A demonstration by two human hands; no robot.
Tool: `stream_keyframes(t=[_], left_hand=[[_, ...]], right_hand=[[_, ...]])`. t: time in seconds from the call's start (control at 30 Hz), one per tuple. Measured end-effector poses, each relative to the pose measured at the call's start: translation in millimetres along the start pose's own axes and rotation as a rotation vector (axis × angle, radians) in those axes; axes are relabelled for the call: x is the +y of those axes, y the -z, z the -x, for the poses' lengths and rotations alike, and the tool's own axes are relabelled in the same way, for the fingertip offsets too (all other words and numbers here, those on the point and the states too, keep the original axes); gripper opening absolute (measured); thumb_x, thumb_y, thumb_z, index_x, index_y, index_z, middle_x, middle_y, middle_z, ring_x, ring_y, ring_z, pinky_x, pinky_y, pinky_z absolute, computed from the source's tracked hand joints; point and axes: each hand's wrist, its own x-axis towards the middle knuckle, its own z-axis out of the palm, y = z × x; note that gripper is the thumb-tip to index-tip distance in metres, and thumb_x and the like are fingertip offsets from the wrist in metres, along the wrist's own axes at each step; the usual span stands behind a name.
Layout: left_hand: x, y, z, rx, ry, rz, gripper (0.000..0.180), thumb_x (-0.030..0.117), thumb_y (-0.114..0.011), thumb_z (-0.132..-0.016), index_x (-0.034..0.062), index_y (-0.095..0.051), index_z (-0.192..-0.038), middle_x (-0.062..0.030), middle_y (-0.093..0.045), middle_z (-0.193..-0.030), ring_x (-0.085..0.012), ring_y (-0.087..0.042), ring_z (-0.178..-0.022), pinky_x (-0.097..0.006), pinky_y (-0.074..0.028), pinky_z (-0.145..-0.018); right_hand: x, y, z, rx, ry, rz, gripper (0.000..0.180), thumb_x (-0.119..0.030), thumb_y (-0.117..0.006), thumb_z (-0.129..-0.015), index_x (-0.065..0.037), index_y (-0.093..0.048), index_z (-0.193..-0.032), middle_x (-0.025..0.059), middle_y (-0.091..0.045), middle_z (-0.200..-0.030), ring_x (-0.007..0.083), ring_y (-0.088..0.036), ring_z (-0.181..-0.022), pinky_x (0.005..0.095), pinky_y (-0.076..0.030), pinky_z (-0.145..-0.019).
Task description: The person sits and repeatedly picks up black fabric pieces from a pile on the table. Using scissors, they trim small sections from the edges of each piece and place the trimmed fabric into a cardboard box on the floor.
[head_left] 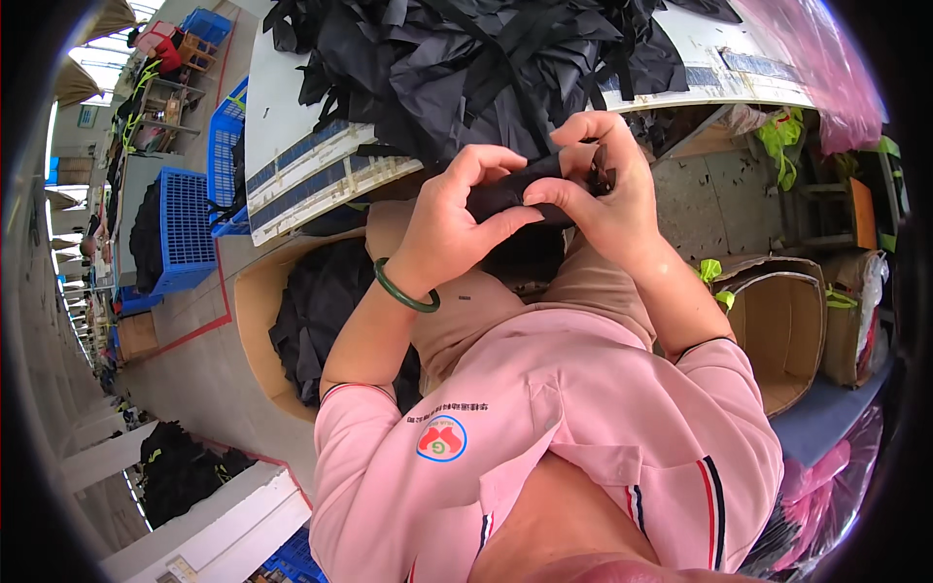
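Both hands pinch 1 small black fabric piece [520,191] just below the bench [292,117] edge — the left hand [452,219] clamps its near end, thumb on top, while the right hand [607,185] closes its grip on the far end, seemingly to keep it taut. A heap of black fabric strips [466,58] covers the bench above (a cardboard box [255,311] of dark cloth sits below-left of it).

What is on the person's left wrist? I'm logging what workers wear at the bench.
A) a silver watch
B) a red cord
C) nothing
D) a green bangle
D: a dark green bangle circles the wrist just below the left hand, which, together with the right hand, grips a small black fabric piece.
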Motion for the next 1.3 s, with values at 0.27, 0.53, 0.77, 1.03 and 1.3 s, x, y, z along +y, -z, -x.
stream_keyframes(t=[0.27,0.53,0.77,1.03,1.3], left_hand=[[0,10,-2,-0.059,-0.006,-0.087,0.021,0.006,-0.079,-0.069,0.0014,-0.064,-0.084,-0.0024,-0.061,-0.073,-0.0090,-0.055,-0.066,-0.024,-0.044,-0.062],[-5,25,0,-0.110,-0.098,-0.240,0.019,0.001,-0.077,-0.067,0.0003,-0.065,-0.082,-0.0055,-0.063,-0.076,-0.0165,-0.057,-0.071,-0.029,-0.045,-0.069],[-32,31,7,-0.137,0.153,0.585,0.007,0.001,-0.062,-0.080,-0.0003,-0.064,-0.086,-0.0085,-0.066,-0.093,-0.0180,-0.061,-0.083,-0.031,-0.043,-0.089],[-46,-44,13,-0.222,0.217,0.871,0.032,0.015,-0.064,-0.087,0.0030,-0.054,-0.115,-0.0022,-0.059,-0.110,-0.0113,-0.056,-0.097,-0.024,-0.045,-0.084],[-20,-18,14,0.145,0.055,0.558,0.029,0.003,-0.070,-0.079,-0.0003,-0.058,-0.106,-0.0061,-0.059,-0.108,-0.0126,-0.053,-0.100,-0.027,-0.040,-0.093]], right_hand=[[-6,9,-6,-0.169,0.197,0.261,0.030,-0.001,-0.074,-0.072,-0.002,-0.063,-0.100,0.0066,-0.065,-0.075,0.0173,-0.062,-0.066,0.0280,-0.047,-0.059],[1,19,-8,-0.243,0.128,0.277,0.018,-0.001,-0.073,-0.072,0.000,-0.063,-0.087,0.0073,-0.062,-0.087,0.0184,-0.059,-0.074,0.0264,-0.046,-0.065],[6,22,-15,-0.383,0.138,-0.170,0.010,0.003,-0.070,-0.073,-0.001,-0.063,-0.079,0.0081,-0.058,-0.102,0.0157,-0.055,-0.090,0.0279,-0.044,-0.079],[2,-9,-15,-0.500,0.164,-0.410,0.008,-0.002,-0.069,-0.078,0.000,-0.061,-0.078,0.0110,-0.061,-0.092,0.0169,-0.057,-0.082,0.0275,-0.044,-0.073],[2,7,-14,-0.241,0.030,-0.090,0.008,-0.004,-0.065,-0.084,-0.002,-0.058,-0.086,-0.0017,-0.055,-0.074,0.0055,-0.047,-0.070,0.0224,-0.040,-0.064]])
